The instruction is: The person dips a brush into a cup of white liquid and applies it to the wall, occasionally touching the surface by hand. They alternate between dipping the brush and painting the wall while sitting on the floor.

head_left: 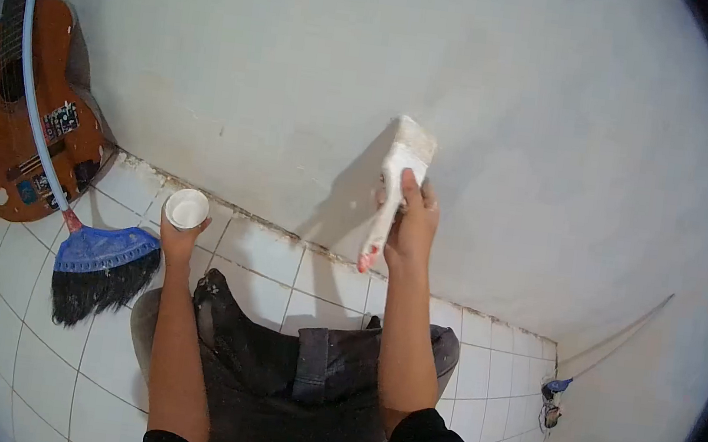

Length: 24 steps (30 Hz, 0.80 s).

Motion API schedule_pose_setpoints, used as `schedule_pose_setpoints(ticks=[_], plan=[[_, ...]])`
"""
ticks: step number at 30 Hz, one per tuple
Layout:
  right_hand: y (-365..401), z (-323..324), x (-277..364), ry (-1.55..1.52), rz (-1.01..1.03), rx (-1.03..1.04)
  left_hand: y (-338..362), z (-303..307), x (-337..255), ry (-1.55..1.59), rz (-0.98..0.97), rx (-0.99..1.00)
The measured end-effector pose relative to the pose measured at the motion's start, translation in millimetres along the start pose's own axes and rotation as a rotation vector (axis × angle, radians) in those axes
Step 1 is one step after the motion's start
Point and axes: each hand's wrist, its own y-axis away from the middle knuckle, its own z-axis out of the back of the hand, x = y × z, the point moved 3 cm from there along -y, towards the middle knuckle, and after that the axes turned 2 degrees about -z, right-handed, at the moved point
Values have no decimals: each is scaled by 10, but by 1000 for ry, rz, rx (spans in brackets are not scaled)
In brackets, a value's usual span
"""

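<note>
My right hand (pixel 413 223) is wrapped round a paintbrush (pixel 393 170) coated in white, with red showing at the end of its handle. The bristles point up, close to the pale wall (pixel 276 64), and the brush casts a shadow there. Low on the left, my left hand (pixel 180 236) grips a small white cup (pixel 187 209) from below. Its round mouth faces me, and the inside looks white.
A brown guitar (pixel 37 128) leans in the left corner, with a blue broom (pixel 110 250) in front of it. White floor tiles (pixel 268 250) meet the wall along a chipped edge. Another blue-ended item (pixel 558 386) stands in the far right corner.
</note>
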Motion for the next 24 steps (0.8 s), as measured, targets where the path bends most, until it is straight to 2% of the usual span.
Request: schedule_pose_setpoints(ticks=[2, 4, 6, 8, 12, 16, 18, 24], plan=[[53, -22, 142, -15, -8, -33, -22, 6, 35, 15, 27, 5], [46, -79, 329, -43, 54, 21, -12, 0, 48, 29, 56, 22], [18, -158, 485, -9, 89, 13, -24, 12, 59, -150, 4, -4], [-59, -195, 538, 24, 125, 15, -22, 20, 78, -115, -7, 12], [-246, -86, 239, 93, 118, -6, -21, 2, 92, 19, 26, 6], [-189, 19, -78, 67, 80, -50, -15, 2, 51, 0, -18, 17], [-122, 83, -256, 49, 20, -83, -12, -10, 71, 73, 66, 9], [230, 218, -539, 208, 20, -118, 23, -10, -96, -120, 13, -4]])
